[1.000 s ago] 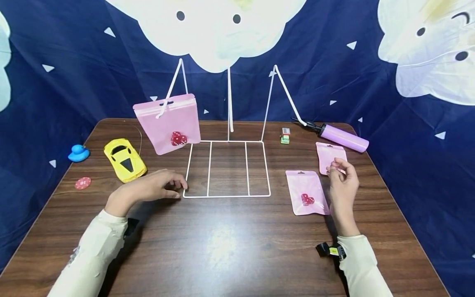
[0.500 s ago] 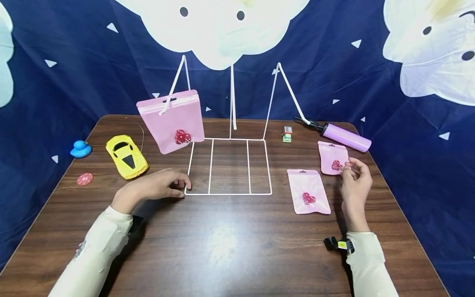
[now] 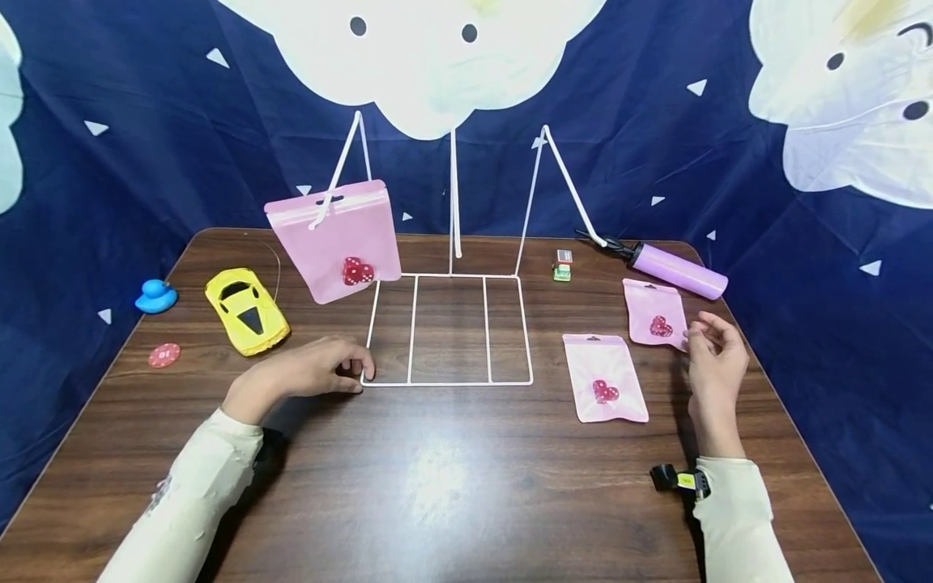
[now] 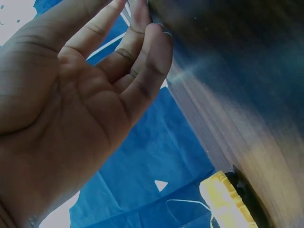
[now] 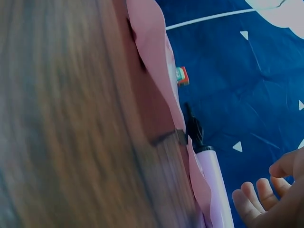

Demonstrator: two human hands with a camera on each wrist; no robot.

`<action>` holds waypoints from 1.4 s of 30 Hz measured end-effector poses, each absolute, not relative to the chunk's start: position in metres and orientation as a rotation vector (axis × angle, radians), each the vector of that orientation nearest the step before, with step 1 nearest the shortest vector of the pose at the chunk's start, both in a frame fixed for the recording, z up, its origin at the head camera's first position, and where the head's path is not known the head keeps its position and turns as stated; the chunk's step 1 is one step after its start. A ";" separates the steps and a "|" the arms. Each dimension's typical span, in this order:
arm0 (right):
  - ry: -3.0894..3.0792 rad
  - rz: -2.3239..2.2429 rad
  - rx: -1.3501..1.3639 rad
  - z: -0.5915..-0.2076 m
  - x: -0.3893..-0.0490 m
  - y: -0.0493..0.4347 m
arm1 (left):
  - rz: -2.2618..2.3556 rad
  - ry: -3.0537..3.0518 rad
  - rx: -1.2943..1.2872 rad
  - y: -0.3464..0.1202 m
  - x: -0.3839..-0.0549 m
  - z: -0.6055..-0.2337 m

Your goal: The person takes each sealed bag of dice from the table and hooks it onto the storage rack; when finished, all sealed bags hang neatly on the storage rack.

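A white wire rack (image 3: pixel 446 385) stands mid-table with three arms rising at the back. From its left arm hangs a pink zip bag (image 3: pixel 321 251) with red dice in it. My left hand (image 3: pixel 317 368) holds the rack's front left corner between thumb and fingers; in the left wrist view the thumb and index tips are cut off. My right hand (image 3: pixel 717 360) is beside the lower right corner of a small pink zip bag (image 3: pixel 645 300) with red dice, its fingers loosely bent around nothing. A larger pink zip bag (image 3: pixel 594 356), also with red dice, lies nearer the rack.
A yellow toy car (image 3: pixel 248 312), a blue rubber duck (image 3: pixel 155 296) and a red poker chip (image 3: pixel 164 355) are at the left. Behind the small bag lies a purple hand pump (image 3: pixel 681 270). A little green-and-red toy (image 3: pixel 562 265) sits right of the rack.
My right hand has slid rightward off the small bag, uncovering its dice. The left hand stays at the rack's corner, its thumb closer to the wire. The bags keep their places.
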State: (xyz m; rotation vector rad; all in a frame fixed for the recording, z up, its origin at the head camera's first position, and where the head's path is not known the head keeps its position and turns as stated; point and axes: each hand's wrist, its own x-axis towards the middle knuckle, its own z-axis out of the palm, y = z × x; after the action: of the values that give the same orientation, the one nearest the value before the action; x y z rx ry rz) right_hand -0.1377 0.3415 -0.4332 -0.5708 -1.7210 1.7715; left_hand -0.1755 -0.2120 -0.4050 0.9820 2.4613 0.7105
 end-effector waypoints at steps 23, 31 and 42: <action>-1.901 1.805 -0.744 -0.430 -0.141 0.385 | 0.694 2.489 1.014 -0.209 -0.178 -0.410; -2.173 1.800 -0.777 -0.434 -0.148 0.397 | 0.688 2.486 0.991 -0.209 -0.178 -0.410; -2.415 1.648 -0.676 -0.438 -0.159 0.406 | 0.694 2.481 0.994 -0.209 -0.179 -0.412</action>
State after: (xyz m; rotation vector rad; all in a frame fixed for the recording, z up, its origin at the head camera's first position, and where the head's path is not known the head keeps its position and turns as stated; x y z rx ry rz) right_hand -0.1586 0.4063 -0.4381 -0.6765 -2.4149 1.6479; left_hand -0.1790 -0.2087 -0.4115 0.9936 2.4806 0.6943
